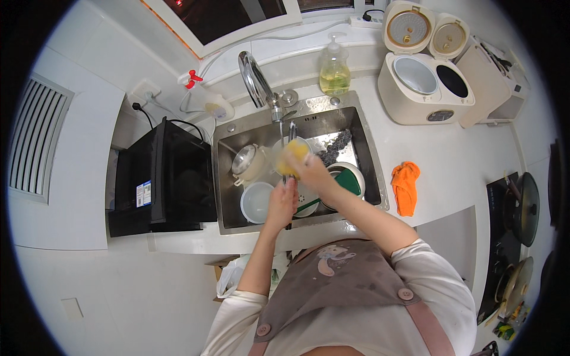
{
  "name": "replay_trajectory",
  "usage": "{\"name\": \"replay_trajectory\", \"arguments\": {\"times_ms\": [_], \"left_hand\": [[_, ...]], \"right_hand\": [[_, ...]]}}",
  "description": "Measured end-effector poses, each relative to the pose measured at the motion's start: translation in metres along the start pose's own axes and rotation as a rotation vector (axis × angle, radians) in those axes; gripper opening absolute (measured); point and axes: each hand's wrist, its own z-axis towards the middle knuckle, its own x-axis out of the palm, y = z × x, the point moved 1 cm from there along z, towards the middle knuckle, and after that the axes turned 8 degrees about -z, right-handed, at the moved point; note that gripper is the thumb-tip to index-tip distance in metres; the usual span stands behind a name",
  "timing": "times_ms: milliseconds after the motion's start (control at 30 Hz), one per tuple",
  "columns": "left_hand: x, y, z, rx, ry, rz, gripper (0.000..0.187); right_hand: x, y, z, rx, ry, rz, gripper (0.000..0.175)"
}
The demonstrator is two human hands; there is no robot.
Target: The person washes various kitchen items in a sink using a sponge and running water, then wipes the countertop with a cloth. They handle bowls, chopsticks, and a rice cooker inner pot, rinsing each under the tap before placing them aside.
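Over the stainless steel sink (222,178), my right hand (314,171) holds a yellow sponge (294,155), blurred by motion. Just below it, my left hand (282,202) is closed around a bundle of slender utensils, possibly chopsticks (292,130), whose ends stick out above and below the hands. Water runs from the chrome faucet (256,82) beside them. A round white bowl (257,202) lies left of my left hand. A green spatula-like utensil (348,181) rests across a pot at the right of the sink. Cream pots with a strainer (245,160) sit at the left.
A black appliance (182,173) stands left of the sink. Behind are a spray bottle (218,107) and a soap dispenser (335,75). To the right are an orange cloth (405,187), a double rice cooker (401,104) and a cooktop (498,209). Dark mesh (340,144) lies in the sink.
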Motion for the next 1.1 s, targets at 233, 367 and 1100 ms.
{"name": "replay_trajectory", "arguments": {"times_ms": [233, 367, 1100], "left_hand": [[0.004, 0.012, -0.004, 0.150, -0.055, 0.501, 0.043], [0.004, 0.018, 0.001, 0.184, -0.073, 0.509, 0.038], [-0.004, 0.005, 0.006, -0.013, 0.064, -0.031, 0.033]], "right_hand": [[-0.021, 0.019, 0.030, 0.082, -0.135, 0.325, 0.026], [-0.004, 0.005, -0.003, 0.091, -0.101, 0.130, 0.031], [-0.004, 0.005, 0.001, 0.145, 0.115, 0.176, 0.029]]}}
